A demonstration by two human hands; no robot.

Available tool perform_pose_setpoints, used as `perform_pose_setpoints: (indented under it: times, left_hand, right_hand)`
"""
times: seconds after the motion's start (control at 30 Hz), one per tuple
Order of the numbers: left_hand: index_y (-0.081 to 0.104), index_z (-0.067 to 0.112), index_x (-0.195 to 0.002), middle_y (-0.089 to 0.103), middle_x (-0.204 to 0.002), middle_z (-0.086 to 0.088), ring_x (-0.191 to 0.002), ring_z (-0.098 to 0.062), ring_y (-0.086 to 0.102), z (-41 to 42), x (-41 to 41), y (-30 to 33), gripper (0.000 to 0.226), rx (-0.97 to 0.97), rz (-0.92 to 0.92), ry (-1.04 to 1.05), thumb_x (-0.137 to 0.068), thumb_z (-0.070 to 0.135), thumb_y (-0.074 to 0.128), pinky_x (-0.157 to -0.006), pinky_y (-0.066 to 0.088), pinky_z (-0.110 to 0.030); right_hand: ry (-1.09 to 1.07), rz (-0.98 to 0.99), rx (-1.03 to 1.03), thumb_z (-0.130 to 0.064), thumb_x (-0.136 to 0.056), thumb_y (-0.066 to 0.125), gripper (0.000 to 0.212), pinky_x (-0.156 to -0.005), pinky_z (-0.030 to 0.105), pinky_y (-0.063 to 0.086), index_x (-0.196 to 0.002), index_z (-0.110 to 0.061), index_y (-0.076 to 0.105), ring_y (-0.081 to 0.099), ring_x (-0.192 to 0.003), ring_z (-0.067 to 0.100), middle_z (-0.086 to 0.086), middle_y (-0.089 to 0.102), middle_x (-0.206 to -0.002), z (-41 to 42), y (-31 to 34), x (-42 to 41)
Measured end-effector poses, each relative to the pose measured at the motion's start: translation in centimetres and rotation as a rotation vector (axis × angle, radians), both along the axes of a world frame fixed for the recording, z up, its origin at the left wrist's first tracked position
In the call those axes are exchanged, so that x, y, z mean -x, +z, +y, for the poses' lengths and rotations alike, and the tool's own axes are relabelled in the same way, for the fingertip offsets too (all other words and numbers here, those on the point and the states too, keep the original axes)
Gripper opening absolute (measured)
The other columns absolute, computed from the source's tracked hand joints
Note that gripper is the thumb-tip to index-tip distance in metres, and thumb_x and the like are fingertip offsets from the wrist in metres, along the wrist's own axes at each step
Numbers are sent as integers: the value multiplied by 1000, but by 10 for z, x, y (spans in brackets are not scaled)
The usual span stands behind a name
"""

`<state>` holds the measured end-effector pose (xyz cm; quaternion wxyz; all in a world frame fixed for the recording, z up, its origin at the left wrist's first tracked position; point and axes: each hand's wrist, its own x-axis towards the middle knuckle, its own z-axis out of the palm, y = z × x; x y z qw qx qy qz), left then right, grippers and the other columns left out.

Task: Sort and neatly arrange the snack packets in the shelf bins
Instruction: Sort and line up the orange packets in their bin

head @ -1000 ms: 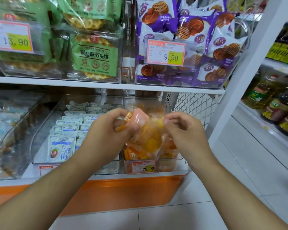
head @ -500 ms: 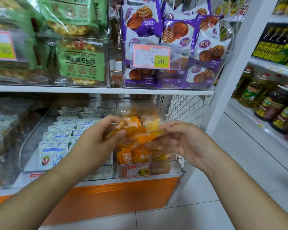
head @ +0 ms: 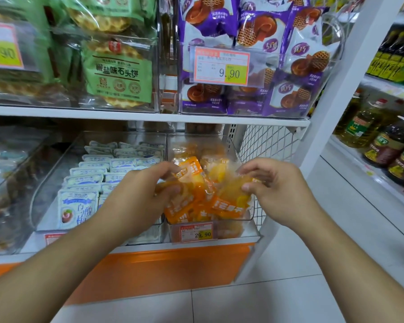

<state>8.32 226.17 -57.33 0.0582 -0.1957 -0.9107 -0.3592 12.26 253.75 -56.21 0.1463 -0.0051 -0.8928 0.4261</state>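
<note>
Lowered since the earlier frame, left hand (head: 135, 197) and right hand (head: 275, 190) both pinch orange snack packets (head: 196, 197) over the right-hand clear bin (head: 233, 145). Step: settling packets into the bin; next, release and straighten them.

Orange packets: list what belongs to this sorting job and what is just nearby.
In the job:
left hand
right hand
orange packets
clear bin

Nearby:
white packets
green biscuit bags
purple packets
oil bottles

I have one view only, from the head camera, looking forward and down. It sits close to the lower shelf (head: 149, 117), its wide angle catching the floor (head: 313, 287) too.
</note>
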Motion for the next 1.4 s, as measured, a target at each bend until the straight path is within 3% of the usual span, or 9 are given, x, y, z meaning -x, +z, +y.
perform_pose_setpoints:
  times: [0.2, 0.37, 0.53, 0.7, 0.87, 0.97, 1.1, 1.23, 1.4]
  left_hand:
    - [65, 43, -122, 73, -107, 19, -87, -7, 66, 4, 3, -2, 29, 89, 74, -27, -95, 33, 68, -74, 54, -30]
    - [68, 40, -124, 76, -101, 14, -91, -12, 67, 6, 2, 7, 31, 77, 122, 1, -95, 28, 68, -76, 55, -31]
    - [66, 44, -125, 76, -102, 14, -94, -11, 68, 8, -1, 5, 31, 137, 78, -48, -95, 34, 67, -79, 56, -32]
    - [64, 44, -128, 76, -98, 11, -61, -2, 56, 11, 3, -7, 32, 212, 28, -65, -98, 33, 64, -64, 45, -21]
    - [68, 39, -120, 71, -82, 20, -76, -6, 65, 4, 7, 6, 27, 41, 215, 39, -97, 25, 65, -68, 53, -26]
    - [71, 42, -117, 73, -93, 22, -89, 0, 65, -3, 11, 14, 27, -39, 155, 7, -95, 27, 70, -79, 52, -26]
    - [67, 46, -119, 75, -96, 18, -86, -3, 67, 5, 8, -6, 29, 95, 40, -119, -95, 29, 69, -80, 54, -27]
    - [66, 37, -108, 69, -92, 14, -90, -8, 61, 18, 7, -35, 14, 426, 253, -267, -99, 34, 56, -95, 45, -34]
    - [70, 34, -104, 70, -101, 15, -107, -14, 57, 23, 0, -54, 28, 618, 374, -279, -101, 40, 43, -107, 24, -38]
  right_hand:
    - [3, 70, -248, -11, -87, 82, 30, -83, 24, 59, -94, -40, 80, 71, -88, -4, -21, 77, -91, -4, -8, -7]
    - [9, 58, -516, -19, -88, 80, 26, -74, 28, 55, -100, -43, 78, 69, -83, 11, -18, 69, -77, -8, -4, -10]
    - [89, -60, -767, -30, -93, 72, 27, -83, 32, 55, -116, -43, 74, 63, -108, 16, -15, 71, -109, -9, -12, -5]
    - [94, -60, -846, -27, -92, 70, 19, -80, 28, 50, -106, -37, 76, 58, -107, 13, -14, 68, -99, -9, -18, 1]
    - [-8, -112, -728, -25, -89, 74, 25, -84, 35, 59, -109, -40, 77, 64, -106, 15, -17, 73, -107, -3, -20, 4]
    - [-1, -127, -698, -24, -87, 76, 26, -85, 39, 60, -108, -39, 77, 65, -107, 16, -16, 74, -108, -2, -22, 5]
    - [23, -121, -694, -25, -87, 76, 23, -86, 40, 59, -107, -36, 78, 64, -106, 18, -13, 73, -106, -1, -22, 7]
    - [126, -92, -659, -27, -95, 71, 19, -93, 36, 54, -111, -34, 78, 61, -109, 14, -14, 73, -107, 0, -20, 5]
    - [118, -45, -606, -26, -96, 71, 19, -89, 31, 54, -107, -38, 81, 63, -104, 10, -16, 76, -104, 1, -18, 1]
